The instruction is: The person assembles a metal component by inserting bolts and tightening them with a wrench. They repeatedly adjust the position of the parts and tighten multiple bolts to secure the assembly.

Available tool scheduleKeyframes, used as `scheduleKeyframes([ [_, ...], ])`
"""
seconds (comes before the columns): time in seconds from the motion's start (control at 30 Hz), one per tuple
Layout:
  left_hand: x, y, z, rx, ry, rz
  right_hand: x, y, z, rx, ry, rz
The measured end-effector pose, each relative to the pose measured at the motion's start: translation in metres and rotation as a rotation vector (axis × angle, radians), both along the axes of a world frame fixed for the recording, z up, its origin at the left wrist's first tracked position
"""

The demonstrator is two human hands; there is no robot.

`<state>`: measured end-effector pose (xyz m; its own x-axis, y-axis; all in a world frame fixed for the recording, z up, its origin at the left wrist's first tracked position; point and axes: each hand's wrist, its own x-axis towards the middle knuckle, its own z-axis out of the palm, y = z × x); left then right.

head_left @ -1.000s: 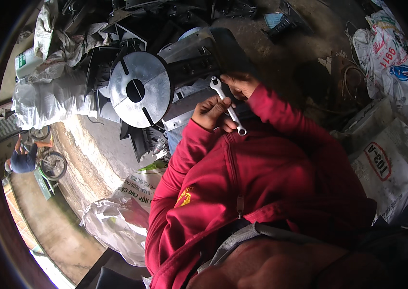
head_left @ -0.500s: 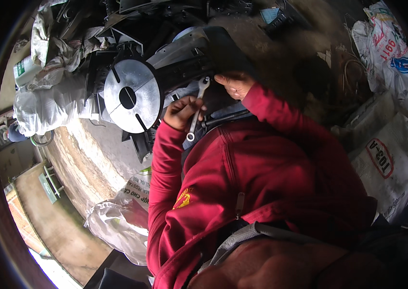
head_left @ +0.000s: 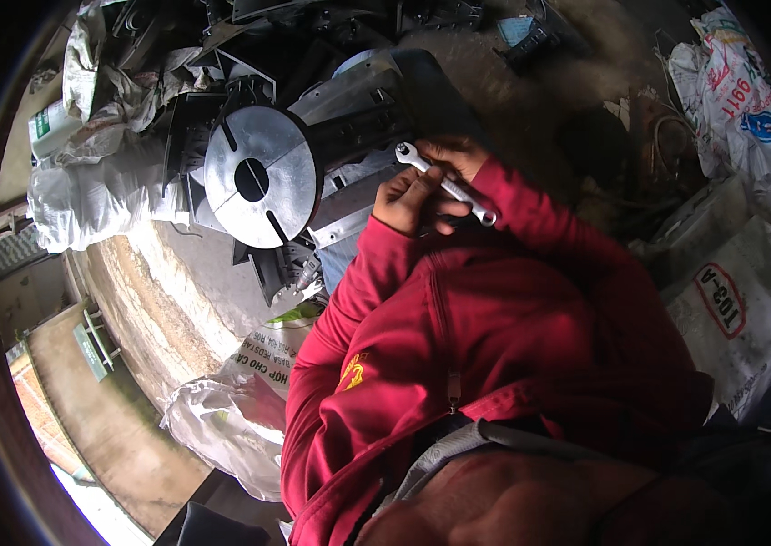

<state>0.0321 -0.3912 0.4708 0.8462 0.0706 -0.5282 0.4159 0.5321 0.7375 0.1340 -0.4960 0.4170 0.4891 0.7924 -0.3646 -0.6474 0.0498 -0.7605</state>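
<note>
wrench (head_left: pixel 444 184) is tilting back up from half a second ago, left hand (head_left: pixel 411 198) gripping its shaft beside grey machine (head_left: pixel 358 109) with round disc (head_left: pixel 251 175); right hand (head_left: pixel 454 155) touching its head, grip unclear.

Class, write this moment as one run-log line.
left hand: grips spanner | right hand: at the spanner, against machine | round metal disc: beside hands

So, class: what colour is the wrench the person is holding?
Shiny silver metal. The wrench, held in the left hand, shows best in the head view.
</note>
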Motion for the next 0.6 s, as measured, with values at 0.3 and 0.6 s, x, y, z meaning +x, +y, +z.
scheduleKeyframes([
  [0.3,-0.028,0.076,-0.005,0.052,-0.123,-0.137,0.001,0.006,-0.013,0.043,0.078,-0.005],
  [0.6,-0.024,0.033,0.002,0.150,-0.050,-0.164,0.000,0.006,-0.015,0.081,-0.019,-0.029],
])
